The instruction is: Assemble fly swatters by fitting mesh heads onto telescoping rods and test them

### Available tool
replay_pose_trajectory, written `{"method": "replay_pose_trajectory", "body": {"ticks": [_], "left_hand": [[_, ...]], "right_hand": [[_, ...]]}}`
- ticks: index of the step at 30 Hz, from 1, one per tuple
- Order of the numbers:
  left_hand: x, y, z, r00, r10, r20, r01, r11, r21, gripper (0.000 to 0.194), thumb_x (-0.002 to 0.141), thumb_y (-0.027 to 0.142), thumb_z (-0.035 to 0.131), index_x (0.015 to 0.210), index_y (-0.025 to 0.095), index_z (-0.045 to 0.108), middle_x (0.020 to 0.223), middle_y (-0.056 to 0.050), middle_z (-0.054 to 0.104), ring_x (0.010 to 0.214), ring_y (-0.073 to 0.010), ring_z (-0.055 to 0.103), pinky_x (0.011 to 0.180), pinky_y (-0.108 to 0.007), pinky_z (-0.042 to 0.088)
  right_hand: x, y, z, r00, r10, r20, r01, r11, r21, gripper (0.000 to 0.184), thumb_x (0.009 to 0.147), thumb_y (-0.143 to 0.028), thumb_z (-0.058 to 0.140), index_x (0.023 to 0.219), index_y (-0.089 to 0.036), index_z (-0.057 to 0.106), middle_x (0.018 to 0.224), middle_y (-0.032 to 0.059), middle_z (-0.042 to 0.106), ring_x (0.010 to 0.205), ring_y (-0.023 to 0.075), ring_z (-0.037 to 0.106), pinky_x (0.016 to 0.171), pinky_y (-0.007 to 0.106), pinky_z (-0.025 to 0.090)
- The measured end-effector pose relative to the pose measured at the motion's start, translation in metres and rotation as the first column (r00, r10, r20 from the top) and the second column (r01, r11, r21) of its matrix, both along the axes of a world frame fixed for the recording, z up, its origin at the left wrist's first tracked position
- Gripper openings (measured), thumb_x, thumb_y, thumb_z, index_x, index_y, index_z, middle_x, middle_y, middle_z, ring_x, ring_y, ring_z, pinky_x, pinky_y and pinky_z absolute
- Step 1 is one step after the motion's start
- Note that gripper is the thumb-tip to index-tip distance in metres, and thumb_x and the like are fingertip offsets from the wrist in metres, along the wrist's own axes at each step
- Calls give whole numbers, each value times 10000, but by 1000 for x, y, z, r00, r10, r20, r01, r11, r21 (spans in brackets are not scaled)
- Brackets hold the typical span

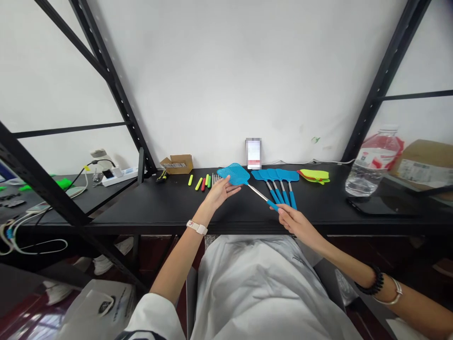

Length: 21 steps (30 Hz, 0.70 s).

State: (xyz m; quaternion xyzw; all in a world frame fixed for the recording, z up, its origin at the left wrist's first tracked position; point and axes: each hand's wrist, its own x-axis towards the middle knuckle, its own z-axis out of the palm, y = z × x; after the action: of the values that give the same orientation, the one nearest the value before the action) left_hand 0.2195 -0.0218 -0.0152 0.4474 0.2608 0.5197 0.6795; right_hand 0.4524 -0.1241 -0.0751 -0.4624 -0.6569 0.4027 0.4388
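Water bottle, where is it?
Right side of the head view: the water bottle stands on the table, behind the flat dark device and left of a cardboard box.

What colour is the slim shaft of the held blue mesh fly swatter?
The slim shaft is silver, metallic-looking; best seen in the head view.

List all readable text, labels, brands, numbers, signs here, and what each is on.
Nothing legible.
Phone: screen blurred.
Water bottle: label blurred.
Small carton, left: print too small.
Large carton, right: label blurred.
White floor container: marking unreadable.
Power strip: print too small.
White clothing: dark marking unreadable.
Blue fly swatter, held: no text visible.
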Motion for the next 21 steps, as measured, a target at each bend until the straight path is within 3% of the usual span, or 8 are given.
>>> {"method": "replay_pose_trajectory", "body": {"ticks": [3,9,13,15,16,18,21], "left_hand": [[9,-6,-4,993,-106,-54,107,994,27,161,765,289,603,792,136,560,994,-146,643,957,-243,611,917,-429,426],[33,-18,-16,945,-199,-260,224,972,67,303,750,297,621,1015,157,581,1161,-160,568,1007,-256,582,856,-435,464],[37,-15,-25,899,-113,-424,183,974,130,457,803,325,546,1216,150,459,1228,-179,516,1063,-252,545,840,-421,478],[37,-12,-30,832,12,-554,160,952,260,456,835,314,486,1248,128,429,1243,-185,501,1095,-254,519,839,-418,479],[38,-12,-33,782,100,-615,165,919,359,439,845,310,462,1245,130,437,1250,-176,498,1113,-249,504,859,-419,468],[40,-14,-38,663,300,-686,226,794,565,404,860,317,425,1229,159,466,1266,-134,495,1159,-230,464,944,-420,407],[45,-23,-42,498,500,-708,402,590,700,410,887,349,354,1265,212,434,1330,-74,441,1253,-199,357,1041,-406,293]], "right_hand": [[-3,5,8,994,-72,86,63,993,99,434,871,-472,368,1193,-189,437,608,-24,384,518,82,328,487,209,273],[-18,17,20,988,-117,103,93,973,212,391,874,-435,370,1202,-223,395,667,-13,469,531,94,398,509,208,316],[-2,30,24,941,-270,203,198,928,317,308,887,-407,316,1094,-214,437,635,-21,482,518,104,433,533,215,336],[17,36,26,873,-418,249,310,873,378,301,887,-388,302,1095,-214,432,633,-17,508,523,122,467,549,229,342],[27,39,26,827,-490,276,362,840,405,299,884,-372,298,1101,-212,429,635,-13,523,531,133,485,565,239,347],[47,45,25,735,-593,329,438,785,438,303,876,-336,293,1114,-207,427,642,0,551,567,162,526,605,263,357],[68,52,20,658,-633,407,483,770,416,303,863,-292,279,1101,-214,449,650,15,572,637,198,564,639,282,360]]}}
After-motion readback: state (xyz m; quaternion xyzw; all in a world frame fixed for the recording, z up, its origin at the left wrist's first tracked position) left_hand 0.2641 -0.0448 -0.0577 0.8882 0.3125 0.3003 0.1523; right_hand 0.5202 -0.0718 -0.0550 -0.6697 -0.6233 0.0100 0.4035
